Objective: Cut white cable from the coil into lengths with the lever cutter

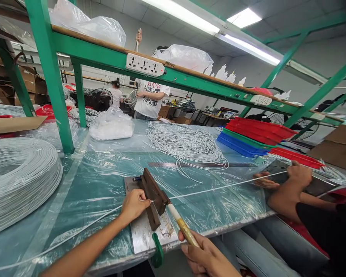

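Right hand (206,252) is gripping the cutter's lever handle (187,232), fingers wrapped round it; the handle is showing white near the blade, gold-yellow toward the palm. Left hand (134,204) is pinching the white cable (219,189) close against the left side of the brown metal cutter (155,188). Hands are working apart, cutter lying between them.

Cable is trailing from the left hand to the lower-left, and from the cutter's far side is running right to a co-worker's hand (300,173). The stretch within the cutter is hiding from view. Cable is looking thin, smooth and plain white, slack at left, nearly straight at right; any print on it is too small to read.

Cutter is sitting on a pale metal plate (138,238) strewn with scraps, a green clamp (157,250) gripping the table edge just below.

Beyond: a steel ruler (242,165) is lying flat, marks too fine to read, a loose tangle of white cable (184,142) overlapping it. Farther off, a standing person's white shirt (151,100) is bearing red lettering, illegible, above dark pictures.
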A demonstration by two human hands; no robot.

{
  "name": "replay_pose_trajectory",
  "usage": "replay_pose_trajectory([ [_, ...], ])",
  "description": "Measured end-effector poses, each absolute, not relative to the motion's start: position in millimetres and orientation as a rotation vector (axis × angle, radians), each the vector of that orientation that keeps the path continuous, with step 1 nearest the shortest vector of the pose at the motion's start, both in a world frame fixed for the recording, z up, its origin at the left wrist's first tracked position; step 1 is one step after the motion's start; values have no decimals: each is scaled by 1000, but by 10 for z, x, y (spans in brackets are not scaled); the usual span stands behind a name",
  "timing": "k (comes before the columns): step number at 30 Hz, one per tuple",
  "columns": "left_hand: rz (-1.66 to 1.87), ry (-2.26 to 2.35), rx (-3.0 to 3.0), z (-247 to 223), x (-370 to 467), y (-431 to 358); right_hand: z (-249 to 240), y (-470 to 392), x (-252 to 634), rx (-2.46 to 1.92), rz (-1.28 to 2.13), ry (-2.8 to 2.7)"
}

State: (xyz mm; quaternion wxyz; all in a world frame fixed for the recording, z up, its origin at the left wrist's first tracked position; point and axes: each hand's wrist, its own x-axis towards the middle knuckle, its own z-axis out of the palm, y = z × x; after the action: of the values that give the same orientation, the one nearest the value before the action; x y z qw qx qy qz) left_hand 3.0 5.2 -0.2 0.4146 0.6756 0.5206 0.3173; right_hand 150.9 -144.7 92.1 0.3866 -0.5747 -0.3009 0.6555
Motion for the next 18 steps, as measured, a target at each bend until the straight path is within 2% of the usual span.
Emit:
replay_pose_trajectory([
  [9, 828, 1274, 1677, 6, 12, 36, 881, -1373, 1607, -1656, 1821, -854],
  [14, 828, 1260, 1636, -19, 26, 48, 880, -1395, 1598, -1649, 1690, -939],
  [18, 849, 1231, 1598, -38, 16, 50, 563, -1480, 1558, -1611, 1511, -948],
])
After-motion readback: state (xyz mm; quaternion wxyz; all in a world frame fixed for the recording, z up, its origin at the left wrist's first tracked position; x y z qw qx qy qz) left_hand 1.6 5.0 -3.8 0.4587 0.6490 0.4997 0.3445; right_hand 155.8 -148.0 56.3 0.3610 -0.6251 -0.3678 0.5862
